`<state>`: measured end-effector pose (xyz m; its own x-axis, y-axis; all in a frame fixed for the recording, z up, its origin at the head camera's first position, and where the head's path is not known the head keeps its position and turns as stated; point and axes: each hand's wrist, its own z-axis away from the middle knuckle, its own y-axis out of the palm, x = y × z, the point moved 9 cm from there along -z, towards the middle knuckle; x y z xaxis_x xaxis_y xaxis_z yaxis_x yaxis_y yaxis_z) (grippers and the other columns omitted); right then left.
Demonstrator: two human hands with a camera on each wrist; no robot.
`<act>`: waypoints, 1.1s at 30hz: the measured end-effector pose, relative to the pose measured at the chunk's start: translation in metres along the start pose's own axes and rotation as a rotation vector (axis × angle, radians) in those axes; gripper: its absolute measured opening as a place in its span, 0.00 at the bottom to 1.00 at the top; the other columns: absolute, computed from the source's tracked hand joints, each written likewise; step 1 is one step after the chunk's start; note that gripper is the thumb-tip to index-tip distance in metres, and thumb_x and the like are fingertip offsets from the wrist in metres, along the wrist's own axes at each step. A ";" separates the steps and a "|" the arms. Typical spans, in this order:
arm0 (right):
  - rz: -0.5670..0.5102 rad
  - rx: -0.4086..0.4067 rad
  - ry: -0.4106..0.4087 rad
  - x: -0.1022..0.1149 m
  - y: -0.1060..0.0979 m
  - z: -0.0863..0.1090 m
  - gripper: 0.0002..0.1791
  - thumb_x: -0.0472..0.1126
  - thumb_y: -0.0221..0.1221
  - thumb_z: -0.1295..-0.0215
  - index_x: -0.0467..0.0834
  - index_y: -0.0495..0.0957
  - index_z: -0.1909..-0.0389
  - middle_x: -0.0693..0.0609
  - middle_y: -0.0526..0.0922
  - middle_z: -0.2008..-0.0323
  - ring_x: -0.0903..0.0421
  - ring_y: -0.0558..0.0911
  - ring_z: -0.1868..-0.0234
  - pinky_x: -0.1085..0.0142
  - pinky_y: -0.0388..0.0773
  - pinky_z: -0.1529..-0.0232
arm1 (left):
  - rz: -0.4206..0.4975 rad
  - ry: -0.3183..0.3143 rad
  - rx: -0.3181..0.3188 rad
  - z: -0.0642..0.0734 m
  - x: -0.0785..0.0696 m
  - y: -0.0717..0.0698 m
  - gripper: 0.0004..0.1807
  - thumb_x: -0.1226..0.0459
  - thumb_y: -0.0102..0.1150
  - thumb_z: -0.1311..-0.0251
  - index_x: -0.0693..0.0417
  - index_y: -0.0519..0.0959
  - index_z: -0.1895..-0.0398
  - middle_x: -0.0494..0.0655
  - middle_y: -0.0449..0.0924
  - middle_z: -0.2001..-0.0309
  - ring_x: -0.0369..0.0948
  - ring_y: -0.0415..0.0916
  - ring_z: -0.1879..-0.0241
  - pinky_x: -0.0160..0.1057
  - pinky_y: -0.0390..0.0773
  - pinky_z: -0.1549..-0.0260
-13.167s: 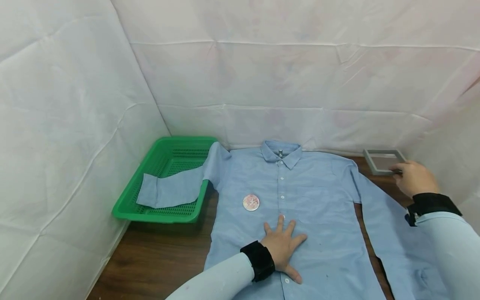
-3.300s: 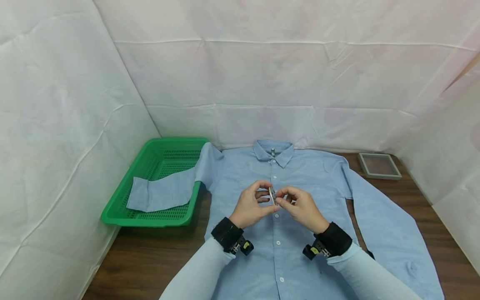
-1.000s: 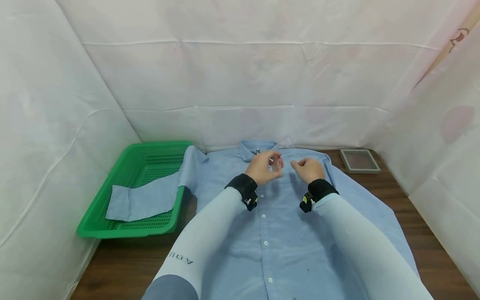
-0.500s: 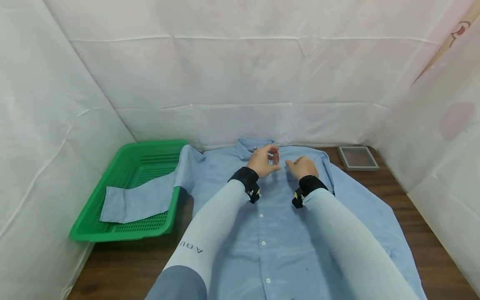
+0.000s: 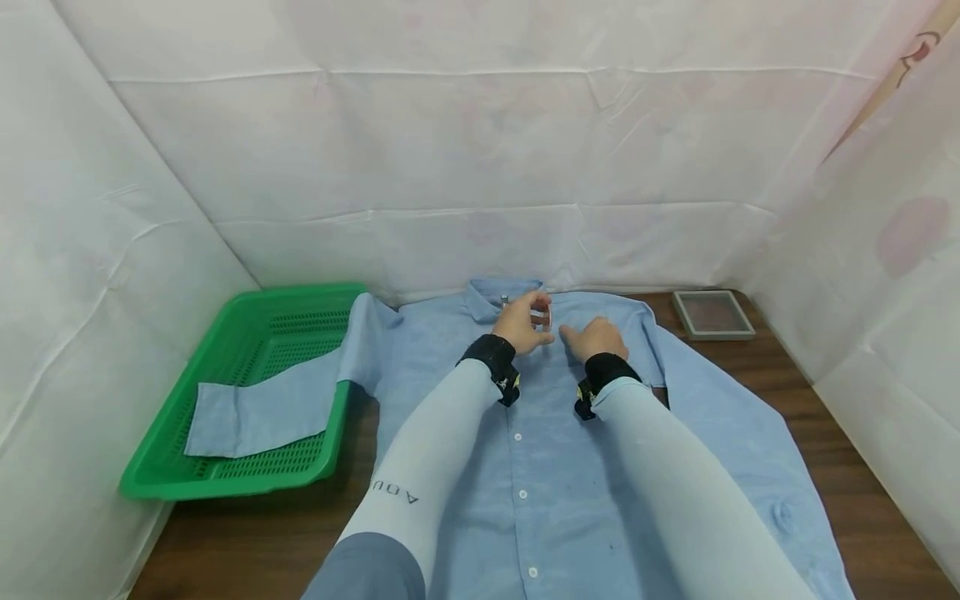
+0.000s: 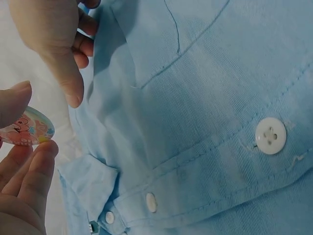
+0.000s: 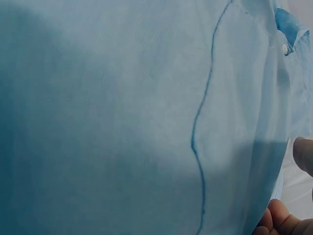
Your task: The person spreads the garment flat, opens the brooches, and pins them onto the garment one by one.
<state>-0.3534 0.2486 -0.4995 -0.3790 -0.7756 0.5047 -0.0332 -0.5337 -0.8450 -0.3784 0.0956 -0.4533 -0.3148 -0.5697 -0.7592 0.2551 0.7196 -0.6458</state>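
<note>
A round pin badge (image 6: 30, 128) with a pink printed face is pinched between the thumb and fingertips of my left hand (image 5: 520, 323), which is raised over the upper front of a light blue shirt (image 5: 450, 375). In the head view the badge appears nearly edge-on. Just to the right, my right hand (image 5: 597, 340) hovers low over the shirt's chest, close to the stitched pocket corner visible in the left wrist view. Its thumb (image 7: 304, 154) stands apart from the loosely bent fingers, and nothing shows between them. Whether those fingers touch the cloth is unclear.
At the left, a green plastic basket (image 5: 327, 454) has one shirt sleeve (image 5: 266, 410) lying across it. A shallow grey-rimmed box (image 5: 712, 315) sits at the back right of the brown wooden table (image 5: 225, 546). White cloth walls (image 5: 450, 133) enclose the back and sides.
Earlier the badge lay on the shirt while the right hand was at the grey box. Later both hands handled it; now only the left holds it, and the right has moved slightly left.
</note>
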 end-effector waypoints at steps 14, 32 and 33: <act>0.036 -0.015 0.049 -0.013 0.014 -0.004 0.41 0.68 0.52 0.39 0.32 0.73 0.48 0.35 0.79 0.56 0.40 0.79 0.58 0.48 0.76 0.62 | -0.037 -0.025 0.023 0.002 0.005 0.011 0.31 0.69 0.70 0.48 0.52 0.71 0.39 0.46 0.76 0.47 0.42 0.78 0.51 0.39 0.77 0.54; 0.052 -0.043 0.054 -0.017 0.019 -0.005 0.32 0.62 0.55 0.36 0.34 0.76 0.53 0.36 0.81 0.59 0.40 0.81 0.61 0.47 0.77 0.64 | -0.116 -0.010 0.059 0.005 -0.004 0.024 0.30 0.68 0.71 0.49 0.52 0.72 0.41 0.47 0.77 0.46 0.42 0.78 0.50 0.36 0.76 0.52; 0.054 -0.042 0.052 -0.016 0.019 -0.004 0.32 0.62 0.55 0.36 0.34 0.76 0.52 0.36 0.81 0.58 0.40 0.81 0.60 0.46 0.77 0.64 | -0.108 -0.011 0.062 0.005 -0.004 0.024 0.30 0.69 0.71 0.49 0.53 0.72 0.40 0.47 0.77 0.46 0.43 0.78 0.50 0.36 0.76 0.52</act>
<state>-0.3517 0.2527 -0.5245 -0.4286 -0.7839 0.4493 -0.0494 -0.4762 -0.8779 -0.3669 0.1133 -0.4666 -0.3337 -0.6474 -0.6852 0.2767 0.6276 -0.7277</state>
